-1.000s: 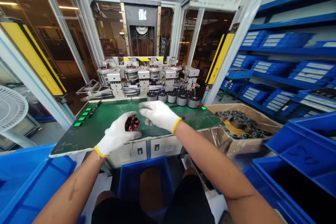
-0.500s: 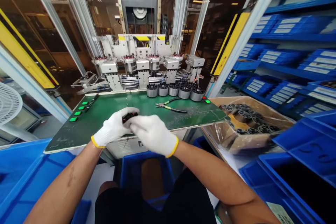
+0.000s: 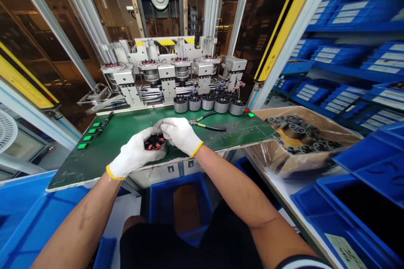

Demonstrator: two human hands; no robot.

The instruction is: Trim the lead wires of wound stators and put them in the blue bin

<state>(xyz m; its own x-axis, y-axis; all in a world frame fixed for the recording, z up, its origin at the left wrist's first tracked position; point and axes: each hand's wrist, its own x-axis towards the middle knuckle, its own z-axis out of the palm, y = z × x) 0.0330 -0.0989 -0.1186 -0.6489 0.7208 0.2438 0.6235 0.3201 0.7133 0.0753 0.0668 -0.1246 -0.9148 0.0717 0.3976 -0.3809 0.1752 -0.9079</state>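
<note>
Right hand (image 3: pixel 179 135) moved onto stator (image 3: pixel 155 143), apparently cradled in left hand (image 3: pixel 134 154)

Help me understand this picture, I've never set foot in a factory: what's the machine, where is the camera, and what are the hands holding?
This is one view from a camera on the person's head, looking down at their own hands. The left hand, in a white knit glove with a yellow cuff, cradles a round dark core wound with reddish copper wire. The right hand, gloved alike, is at its upper edge. On the green-topped workbench lie green-and-black-handled pliers and a row of five slotted grey metal cylinders. Behind stands a metal multi-station machine. A brown cardboard box on the right holds more cylinders.
</note>
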